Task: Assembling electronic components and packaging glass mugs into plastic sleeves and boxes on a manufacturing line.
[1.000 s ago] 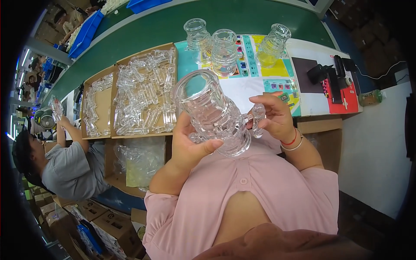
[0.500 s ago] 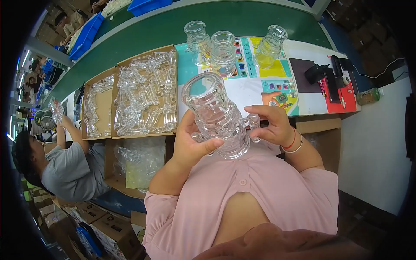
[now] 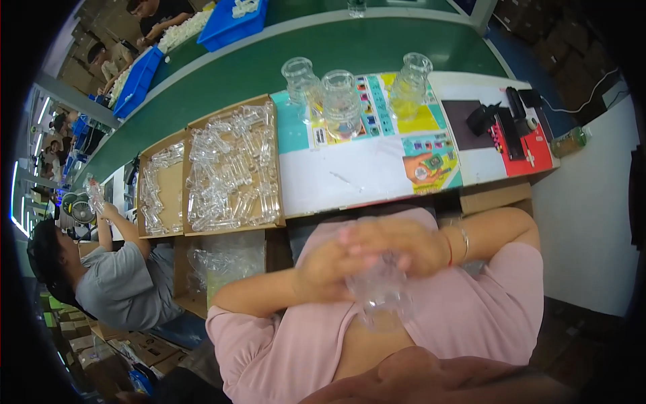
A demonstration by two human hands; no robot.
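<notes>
A clear, ribbed, jar-like vessel (image 3: 382,296) is in front of my chest, blurred, with its lower end pointing toward me. My left hand (image 3: 326,271) closes on it from the left. From the right, my right hand (image 3: 402,245) wraps over its upper end, and its fingers overlap those of my left hand. The covered end cannot be made out. Similar clear vessels stand upright at the table's far side: one at the left (image 3: 301,84), another beside it (image 3: 342,104) and a third farther right (image 3: 410,87).
A cardboard tray (image 3: 278,168) of clear tubular pieces sits left of the white sheet (image 3: 316,182), beside a smaller tray (image 3: 171,190). Black devices (image 3: 513,135) lie at the right. A co-worker (image 3: 124,283) at the left holds a clear piece. Blue bins (image 3: 232,30) line the green conveyor (image 3: 377,44).
The vessel has come down toward my chest and its lower end now points at me. My hands have closed together over its other end. The view has shifted slightly.
</notes>
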